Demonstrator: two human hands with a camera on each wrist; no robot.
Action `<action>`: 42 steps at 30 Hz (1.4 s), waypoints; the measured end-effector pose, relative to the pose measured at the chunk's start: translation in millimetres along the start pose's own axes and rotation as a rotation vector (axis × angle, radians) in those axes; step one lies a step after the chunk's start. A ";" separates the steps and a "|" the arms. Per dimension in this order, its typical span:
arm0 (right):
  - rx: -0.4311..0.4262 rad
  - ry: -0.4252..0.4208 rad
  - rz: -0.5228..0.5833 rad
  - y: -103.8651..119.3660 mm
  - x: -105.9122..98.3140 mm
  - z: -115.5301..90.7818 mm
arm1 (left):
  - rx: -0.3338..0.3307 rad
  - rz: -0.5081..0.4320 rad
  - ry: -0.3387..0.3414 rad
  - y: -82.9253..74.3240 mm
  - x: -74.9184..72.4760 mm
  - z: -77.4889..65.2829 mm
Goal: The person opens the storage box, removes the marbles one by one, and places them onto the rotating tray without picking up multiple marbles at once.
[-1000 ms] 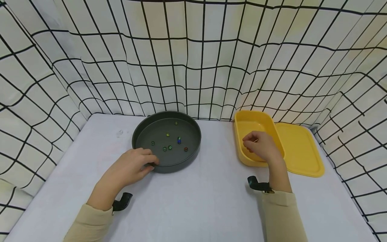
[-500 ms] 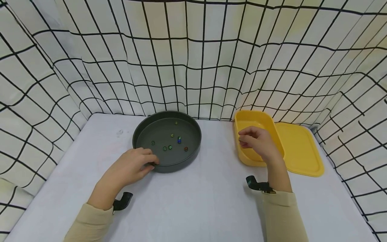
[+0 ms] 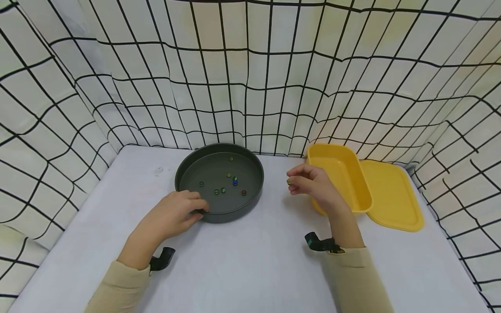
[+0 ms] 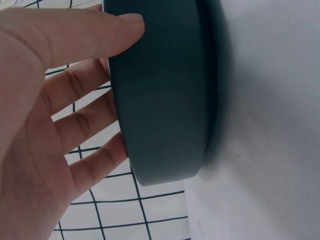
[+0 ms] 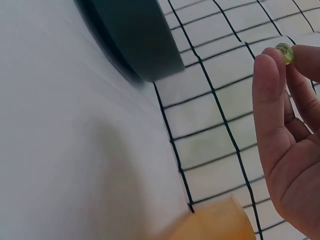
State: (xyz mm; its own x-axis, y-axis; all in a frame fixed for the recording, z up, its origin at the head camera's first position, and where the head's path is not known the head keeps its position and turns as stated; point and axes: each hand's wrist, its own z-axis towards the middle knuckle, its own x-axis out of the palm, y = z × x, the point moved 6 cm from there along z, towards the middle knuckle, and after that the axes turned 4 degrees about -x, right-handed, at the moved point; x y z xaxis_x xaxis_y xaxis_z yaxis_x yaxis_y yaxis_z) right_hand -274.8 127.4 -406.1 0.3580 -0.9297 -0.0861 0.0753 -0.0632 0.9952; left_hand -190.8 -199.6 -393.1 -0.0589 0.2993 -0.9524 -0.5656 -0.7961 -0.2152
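My left hand (image 3: 176,215) grips the near-left rim of a round dark grey pan (image 3: 231,214). In the left wrist view the thumb (image 4: 131,30) lies on the pan's outer wall and the other fingers reach over the rim. Several small glass marbles lie spread over the pan floor, among them a blue one (image 3: 235,182), a reddish one (image 3: 244,192) and a yellow one (image 3: 228,175). Between pan and yellow container, my right hand (image 3: 313,184) pinches a yellow-green marble (image 5: 285,53) between thumb and fingertip, above the table.
The yellow rectangular container (image 3: 369,202) stands at the right, beside the right forearm. Its flat yellow lid (image 3: 395,195) lies to its right. White cloth (image 3: 250,261) covers the table, and a black grid netting (image 3: 250,87) surrounds the back and sides.
From above the yellow container, my right hand has moved left with the marble pinched. A yellow marble in the pan has rolled a little right. The left hand keeps its hold on the rim.
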 end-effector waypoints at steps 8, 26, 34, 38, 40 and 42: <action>-0.014 0.077 -0.004 -0.2 37.6 9.8 | 0.003 0.005 0.002 0.5 0.4 -0.4; 0.009 0.211 -0.007 -2.2 94.8 38.7 | 0.013 0.010 -0.011 -0.9 1.1 0.0; 0.027 0.255 -0.011 -4.6 113.9 46.8 | 0.008 0.009 -0.003 -1.7 1.2 1.0; 0.021 0.274 -0.034 -5.0 122.7 50.2 | 0.000 0.010 -0.006 -2.5 -0.2 0.9; 0.009 0.286 -0.063 -5.3 127.2 52.1 | -0.003 0.009 -0.008 -2.4 -1.2 1.0; -0.002 0.300 -0.091 -5.9 131.5 53.9 | -0.006 0.010 -0.007 -1.8 -1.8 0.9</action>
State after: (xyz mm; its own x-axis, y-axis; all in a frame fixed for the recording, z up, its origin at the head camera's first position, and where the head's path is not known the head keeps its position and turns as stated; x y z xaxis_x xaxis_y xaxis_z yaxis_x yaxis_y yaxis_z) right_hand -278.4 -14.0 -420.7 0.6087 -0.7715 -0.1852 0.1213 -0.1403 0.9827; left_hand -190.4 -198.3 -390.8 -0.0703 0.2949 -0.9529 -0.5597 -0.8024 -0.2070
